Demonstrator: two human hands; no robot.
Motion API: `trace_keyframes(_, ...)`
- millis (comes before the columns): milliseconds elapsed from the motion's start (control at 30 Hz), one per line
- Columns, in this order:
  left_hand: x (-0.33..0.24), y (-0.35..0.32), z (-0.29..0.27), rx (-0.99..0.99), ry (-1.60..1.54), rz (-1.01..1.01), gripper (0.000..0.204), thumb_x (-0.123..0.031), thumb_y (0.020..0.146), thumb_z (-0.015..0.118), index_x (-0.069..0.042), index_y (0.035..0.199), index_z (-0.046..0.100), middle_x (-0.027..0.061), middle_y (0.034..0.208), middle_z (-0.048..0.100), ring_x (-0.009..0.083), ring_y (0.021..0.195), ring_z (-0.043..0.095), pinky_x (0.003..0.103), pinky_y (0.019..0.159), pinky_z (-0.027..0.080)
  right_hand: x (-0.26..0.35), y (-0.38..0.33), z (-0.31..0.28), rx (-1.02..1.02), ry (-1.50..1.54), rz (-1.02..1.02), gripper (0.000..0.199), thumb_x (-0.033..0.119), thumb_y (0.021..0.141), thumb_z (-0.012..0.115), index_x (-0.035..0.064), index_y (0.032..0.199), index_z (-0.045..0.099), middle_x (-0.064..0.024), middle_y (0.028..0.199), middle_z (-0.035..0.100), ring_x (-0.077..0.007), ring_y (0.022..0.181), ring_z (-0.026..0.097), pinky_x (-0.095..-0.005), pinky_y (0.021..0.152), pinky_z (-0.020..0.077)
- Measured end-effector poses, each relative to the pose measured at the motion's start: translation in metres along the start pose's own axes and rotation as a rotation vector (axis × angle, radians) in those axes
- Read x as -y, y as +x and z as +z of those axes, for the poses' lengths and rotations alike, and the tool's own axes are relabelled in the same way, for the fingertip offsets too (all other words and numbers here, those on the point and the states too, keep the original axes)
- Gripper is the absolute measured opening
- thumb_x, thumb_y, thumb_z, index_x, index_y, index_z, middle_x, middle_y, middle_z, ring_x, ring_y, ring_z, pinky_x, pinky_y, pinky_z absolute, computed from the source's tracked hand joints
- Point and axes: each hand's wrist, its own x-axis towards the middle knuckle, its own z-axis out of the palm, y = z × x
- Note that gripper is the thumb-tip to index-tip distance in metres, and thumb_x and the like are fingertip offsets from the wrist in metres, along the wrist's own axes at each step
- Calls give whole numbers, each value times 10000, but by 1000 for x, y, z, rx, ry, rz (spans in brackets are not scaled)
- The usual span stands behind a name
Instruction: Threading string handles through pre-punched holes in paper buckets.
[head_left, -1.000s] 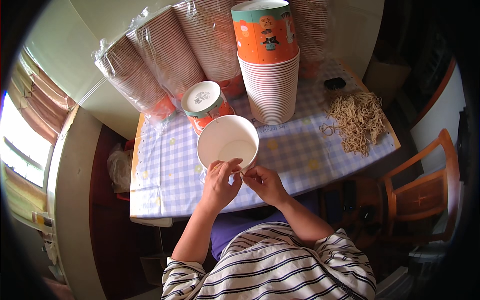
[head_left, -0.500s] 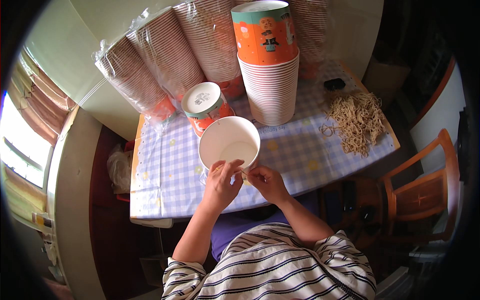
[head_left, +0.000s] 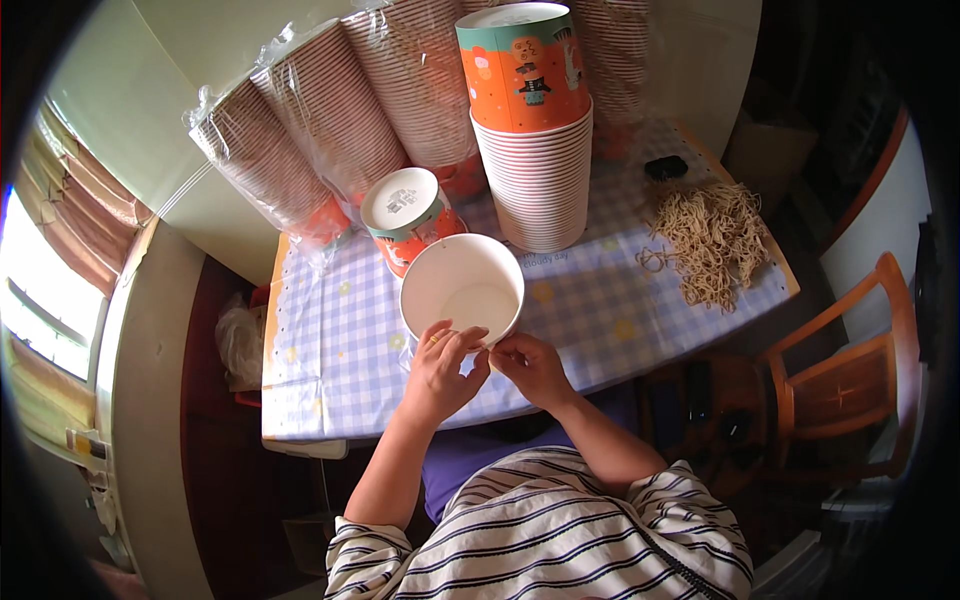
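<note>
Gripping a white tub [head_left: 460, 278], left hand [head_left: 440, 378] hooked half-closed over its near rim, right hand [head_left: 534, 372] pinched at the rim, hold unclear, stacked tubs [head_left: 537, 190] behind it.

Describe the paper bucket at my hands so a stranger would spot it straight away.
Find the blue-and-white checked tablecloth and look near its front edge, where the left hand and right hand are close together. The paper bucket is right there. Unlike the base-up orange-and-green bucket behind it, its open mouth shows a plain white inside.
</note>
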Motion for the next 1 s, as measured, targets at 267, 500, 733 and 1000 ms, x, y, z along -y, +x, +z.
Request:
trace_keyframes(267,6,-3,3,-19,51,87,350,29,684,671,-76,999,559,34,780,645,195,739,639,425,902,481,6,0,1,12,31,47,89,101,847,658,32,891,625,41,755,575,-18,635,433,-188,569,373)
trace_keyframes(500,13,-3,4,-50,67,182,341,33,692,670,-76,993,549,39,782,633,204,745,639,427,925,482,11,2,0,4,-17,32,87,101,842,661,34,887,628,33,746,571,-24,629,439,-194,561,378)
trace_keyframes(733,15,-4,-3,0,11,176,314,22,681,668,-81,968,592,33,784,627,200,788,632,432,950,457,7,3,-2,47,-149,-43,97,114,827,670,36,881,647,-10,746,610,-46,606,467,-222,540,383)
trace_keyframes(1000,26,-8,-78,253,276,-165,242,15,626,583,-120,824,618,44,886,598,257,1022,560,502,1057,289,11,11,-48,-198,-272,-246,94,126,765,680,59,808,630,-12,850,548,-71,597,451,-220,539,379)
